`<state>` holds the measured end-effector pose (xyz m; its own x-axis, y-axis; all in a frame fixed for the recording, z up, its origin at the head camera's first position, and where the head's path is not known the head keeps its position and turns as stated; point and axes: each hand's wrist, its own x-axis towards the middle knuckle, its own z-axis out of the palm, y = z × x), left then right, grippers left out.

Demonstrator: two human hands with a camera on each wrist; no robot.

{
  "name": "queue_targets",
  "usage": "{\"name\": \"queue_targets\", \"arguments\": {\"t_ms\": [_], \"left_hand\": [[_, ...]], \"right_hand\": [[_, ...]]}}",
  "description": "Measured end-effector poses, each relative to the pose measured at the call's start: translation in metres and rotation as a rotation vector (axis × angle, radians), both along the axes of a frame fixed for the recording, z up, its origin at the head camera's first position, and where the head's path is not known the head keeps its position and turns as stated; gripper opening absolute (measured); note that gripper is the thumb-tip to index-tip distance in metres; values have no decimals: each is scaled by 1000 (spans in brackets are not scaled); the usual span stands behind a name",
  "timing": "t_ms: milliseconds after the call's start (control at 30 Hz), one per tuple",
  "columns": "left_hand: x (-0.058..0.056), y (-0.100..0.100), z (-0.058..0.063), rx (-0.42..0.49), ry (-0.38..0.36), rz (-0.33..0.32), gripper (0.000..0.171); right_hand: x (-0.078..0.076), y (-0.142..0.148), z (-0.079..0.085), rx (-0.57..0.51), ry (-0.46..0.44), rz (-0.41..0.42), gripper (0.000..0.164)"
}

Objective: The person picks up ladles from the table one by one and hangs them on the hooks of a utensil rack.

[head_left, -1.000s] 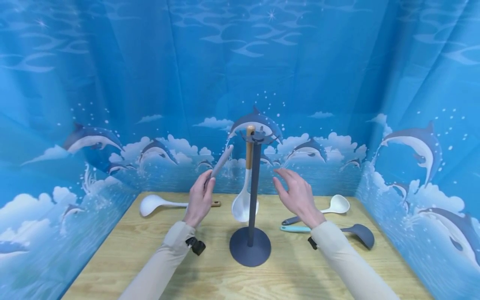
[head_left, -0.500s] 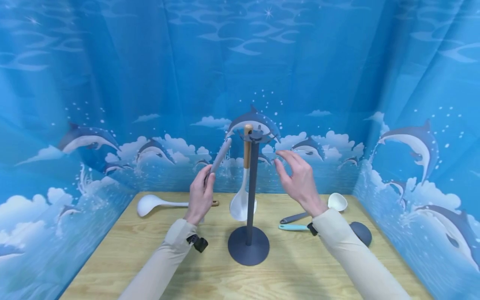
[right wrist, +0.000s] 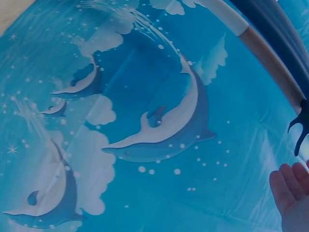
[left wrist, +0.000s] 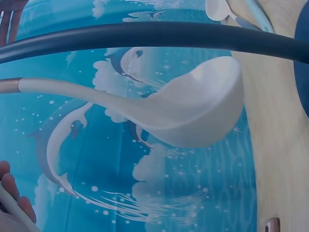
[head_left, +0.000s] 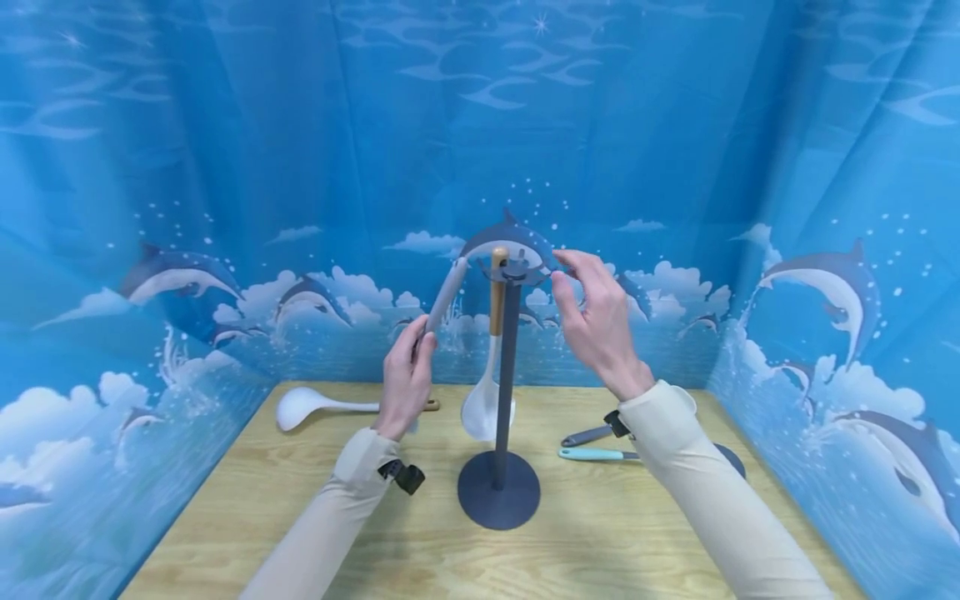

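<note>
My left hand (head_left: 407, 377) grips a grey-handled kitchen utensil (head_left: 447, 292), its handle slanting up toward the top of a dark grey utensil stand (head_left: 506, 375). The utensil's lower part is hidden behind the hand and wrist. From a hook (right wrist: 301, 125) on the stand hangs a white ladle (left wrist: 193, 106) with a wooden handle (head_left: 497, 308), left of the pole. My right hand (head_left: 600, 321) is raised on the right of the stand, thumb and fingers apart. Its fingertips are right at the hook ring (head_left: 517, 272), and nothing shows in its grasp.
Another white ladle (head_left: 300, 407) with a wooden handle end lies at the table's back left. On the right lie a turquoise-handled ladle (head_left: 592, 454) and a grey-handled white ladle (head_left: 587, 436), partly covered by my right sleeve. A dolphin-print curtain (head_left: 420, 125) surrounds the table.
My right hand has risen from beside the pole to the hook ring. My left hand has lifted the grey-handled utensil slightly, bringing its tip nearer the ring.
</note>
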<state>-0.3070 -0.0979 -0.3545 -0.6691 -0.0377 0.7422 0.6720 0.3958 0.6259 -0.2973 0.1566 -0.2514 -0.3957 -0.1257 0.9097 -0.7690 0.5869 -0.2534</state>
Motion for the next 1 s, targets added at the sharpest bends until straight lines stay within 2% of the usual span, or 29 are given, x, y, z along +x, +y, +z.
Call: {"name": "queue_targets", "arguments": {"t_ms": [233, 433, 700, 933, 1000], "left_hand": [[2, 4, 7, 11, -11, 16, 36], [3, 9, 9, 40, 6, -11, 34], [4, 17, 11, 73, 1, -21, 34], [29, 27, 33, 78, 33, -41, 32], [32, 28, 36, 80, 35, -46, 32]], "right_hand": [[0, -7, 8, 46, 25, 20, 35], [3, -12, 12, 92, 11, 39, 35], [3, -16, 10, 67, 39, 41, 30], [4, -16, 12, 65, 25, 34, 34], [4, -16, 11, 71, 17, 34, 34]]}}
